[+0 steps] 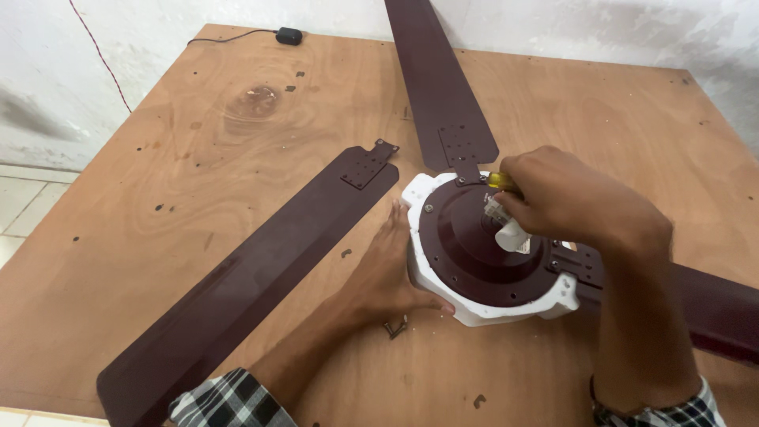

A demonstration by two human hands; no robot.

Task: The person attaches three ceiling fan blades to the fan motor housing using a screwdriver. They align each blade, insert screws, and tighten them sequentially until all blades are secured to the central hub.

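Note:
A ceiling fan motor, maroon on a white foam base, lies on the wooden table. My left hand presses flat against the base's left side. My right hand is closed around a yellow-handled screwdriver above the motor, near where the far blade joins it. A second maroon blade lies loose to the left, its bracket end apart from the motor. A third blade runs off to the right, partly hidden by my right forearm.
A small screw or metal piece lies on the table by my left wrist. A black adapter with its cable sits at the far edge. White walls border the table, and tiled floor shows at the left.

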